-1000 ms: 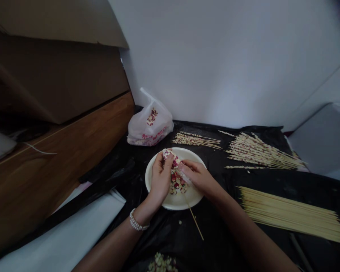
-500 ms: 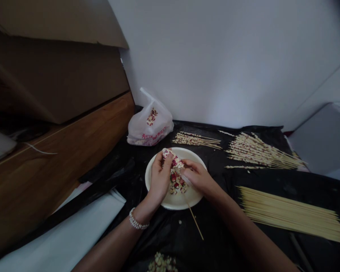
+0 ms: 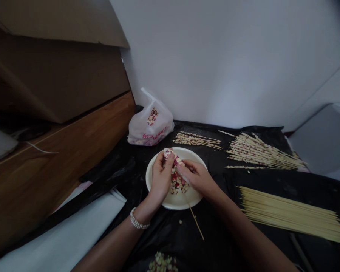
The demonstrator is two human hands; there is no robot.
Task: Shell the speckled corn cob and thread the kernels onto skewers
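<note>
- Wall (image 3: pixel 221 60), pale and smooth, is seen behind everything.
- A black plastic sheet (image 3: pixel 110 162) is spread beneath most of the things.
- A large cardboard box (image 3: pixel 62 75) is set at the left, above a wooden board (image 3: pixel 102 132).
- A white sheet (image 3: pixel 73 230) is laid at the lower left.
- Plain thin sticks (image 3: pixel 291 213) are gathered side by side at the right.
- A larger group of loaded sticks (image 3: pixel 252 151), threaded with small pale and reddish pieces, is fanned out at the far right.
- A white bowl (image 3: pixel 181 203) is placed in the middle, under the hands.
- A knotted plastic bag (image 3: pixel 150 130), printed in red, is stood behind the bowl, with a smaller group of loaded sticks (image 3: pixel 192 139) laid beside it.
- By the left hand (image 3: pixel 161 175) the upper end of a speckled cob (image 3: pixel 177 160) is held, the grip closed around it; by the right hand (image 3: pixel 197 174) the lower end is pinched. The cob is kept tilted above the bowl.
- A lone stick (image 3: pixel 197 223) is leaned across the near rim.
- A small heap (image 3: pixel 162 262) is partly shown at the bottom edge.
- A beaded bracelet (image 3: pixel 138 221) is worn on the left wrist.
- Loose pieces (image 3: pixel 178 187) are scattered in the bowl, and one stray piece (image 3: pixel 180 222) is seen just in front.
</note>
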